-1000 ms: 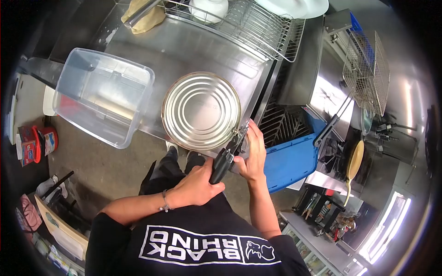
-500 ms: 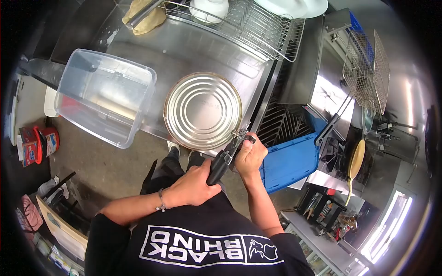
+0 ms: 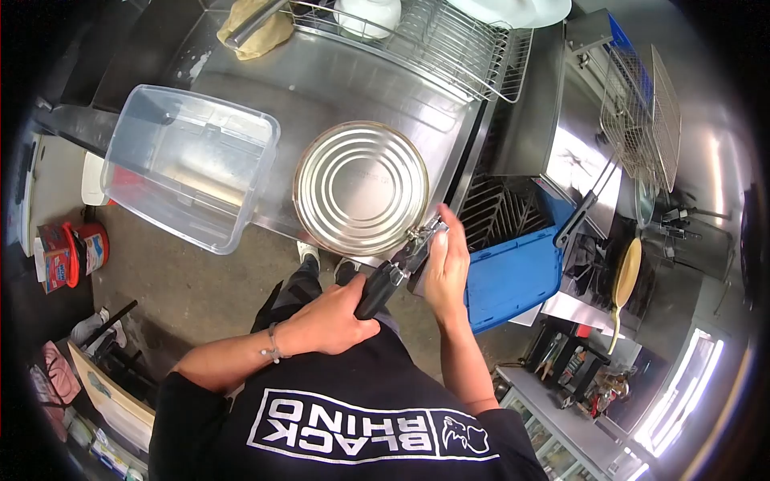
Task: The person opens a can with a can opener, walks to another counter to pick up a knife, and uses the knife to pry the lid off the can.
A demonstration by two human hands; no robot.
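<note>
A large round metal can (image 3: 362, 188) stands on the steel counter, its ridged lid facing up. The black-handled can opener (image 3: 383, 284) is at the lid's lower right rim. My left hand (image 3: 334, 319) is wrapped round the opener's handles. Beside the opener's turning key, my right hand (image 3: 447, 268) has its fingers stretched out, pointing up, with the thumb close to the key. It grips nothing that I can make out.
A clear plastic tub (image 3: 188, 168) sits left of the can on the counter (image 3: 321, 72). Behind is a wire dish rack (image 3: 449, 48) with white dishes. At the right are a blue lid (image 3: 513, 276), a grill (image 3: 501, 212), fry baskets (image 3: 642, 120) and a yellowish pan (image 3: 627, 272).
My right hand's fingers have gone from curled round the opener's key to stretched out beside it. My left hand still holds the opener. The whole view has shifted slightly.
</note>
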